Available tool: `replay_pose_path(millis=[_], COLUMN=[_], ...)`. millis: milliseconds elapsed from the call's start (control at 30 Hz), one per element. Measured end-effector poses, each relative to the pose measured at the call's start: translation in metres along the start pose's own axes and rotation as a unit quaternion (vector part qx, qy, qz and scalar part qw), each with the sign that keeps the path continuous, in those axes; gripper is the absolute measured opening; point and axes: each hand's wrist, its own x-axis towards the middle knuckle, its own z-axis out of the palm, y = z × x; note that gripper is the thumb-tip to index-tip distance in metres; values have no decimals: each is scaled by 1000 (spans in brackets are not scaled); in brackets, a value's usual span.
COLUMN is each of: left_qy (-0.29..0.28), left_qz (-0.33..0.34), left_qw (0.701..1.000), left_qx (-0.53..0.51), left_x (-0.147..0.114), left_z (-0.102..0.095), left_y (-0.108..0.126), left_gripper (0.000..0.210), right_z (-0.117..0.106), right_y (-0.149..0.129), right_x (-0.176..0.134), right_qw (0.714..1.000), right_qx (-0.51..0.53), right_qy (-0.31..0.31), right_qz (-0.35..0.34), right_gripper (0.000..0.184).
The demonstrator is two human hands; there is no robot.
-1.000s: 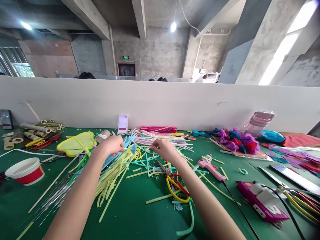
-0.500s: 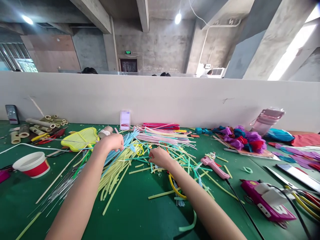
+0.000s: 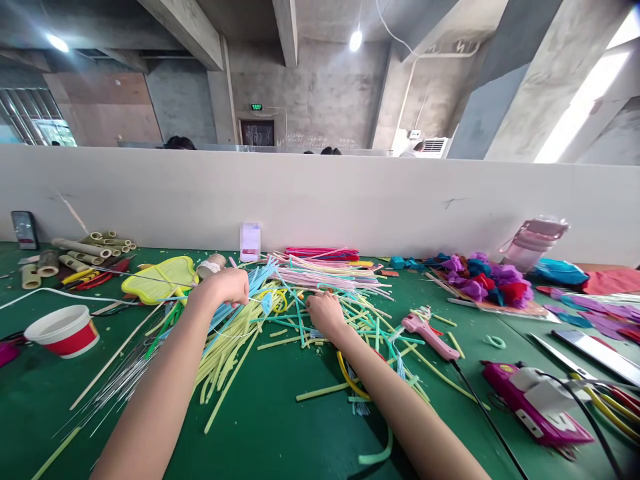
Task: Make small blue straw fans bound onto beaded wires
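Left hand point(image 3: 229, 287) left of centre, pinching a thin pale wire point(image 3: 255, 300) with a small light-blue piece point(image 3: 267, 304) near mid-frame; right hand point(image 3: 325, 313) at centre, fingers bent over slim yellow-green and teal strips point(image 3: 280, 343), grip unclear

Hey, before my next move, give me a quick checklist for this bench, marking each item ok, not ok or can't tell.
1. Left hand closed: ok, fingers curled, with a small blue piece just beyond them.
2. Right hand gripping something: cannot tell, its fingertips are hidden among the stems.
3. Yellow handle uncovered: not ok, your right forearm hides part of it.
4. Pink glue gun clear of your hands: ok, it lies to the right of them.
5. Glue gun cool: cannot tell from a picture.
6. Paper cup upright: ok, standing left of your left forearm.
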Motion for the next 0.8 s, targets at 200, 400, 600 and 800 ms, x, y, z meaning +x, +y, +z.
replay_pose_path(millis=[200, 400, 600, 800], left_qy=[62, 175, 234, 145], left_qz=[35, 144, 260, 336], left_qw=[997, 967, 898, 763], left_qx=[-30, -115, -265, -533], left_x=[-8, -35, -66, -74], left_z=[-4, -20, -31, -27], left_y=[-2, -1, 2, 17], left_gripper=[20, 33, 41, 40], right_z=[-17, -55, -104, -142], right_y=[3, 13, 26, 28], right_x=[3, 7, -5, -28], right_qw=[993, 954, 875, 782], right_qx=[101, 287, 458, 589], right_qy=[44, 87, 156, 204], right_qz=[37, 12, -32, -23], right_gripper=[24, 27, 34, 48])
